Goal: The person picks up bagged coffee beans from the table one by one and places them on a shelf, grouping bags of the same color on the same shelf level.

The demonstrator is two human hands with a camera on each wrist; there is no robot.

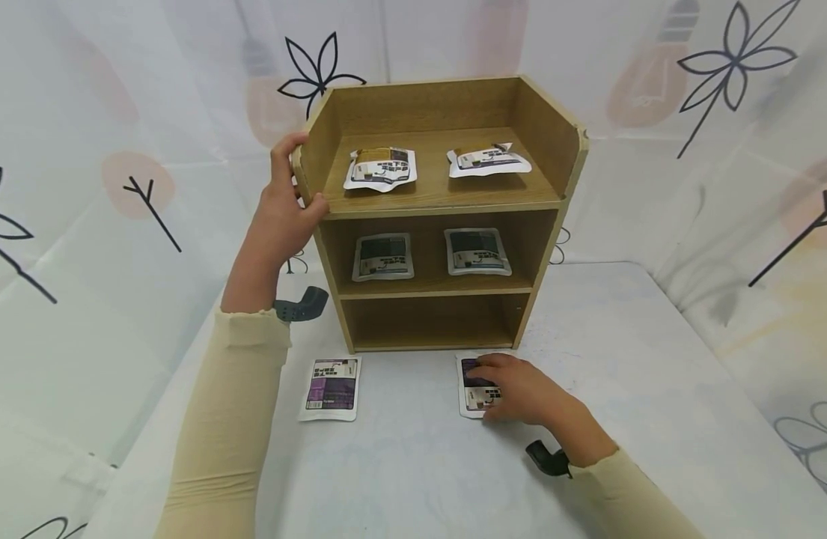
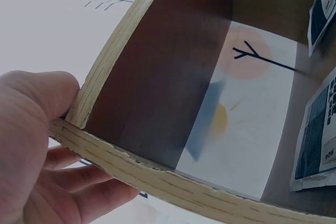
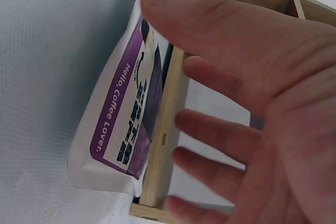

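My left hand (image 1: 287, 206) grips the upper left side edge of a small wooden shelf (image 1: 447, 211). In the left wrist view the thumb lies on one side of the board and the fingers (image 2: 100, 195) are on the other. My right hand (image 1: 524, 393) is over a white and purple coffee packet (image 1: 471, 397) on the table in front of the shelf. In the right wrist view the thumb is at the packet's end, and the other fingers (image 3: 215, 129) are spread apart. Whether the thumb presses the packet is unclear. A second purple coffee packet (image 1: 331, 389) lies to the left.
Two packets with brown tops, one left (image 1: 381, 169) and one right (image 1: 489, 160), lie on the top shelf. Two dark green packets, left (image 1: 383, 257) and right (image 1: 477, 251), are on the middle shelf. A white table (image 1: 400, 464) and printed cloth (image 1: 184, 90) surround everything.
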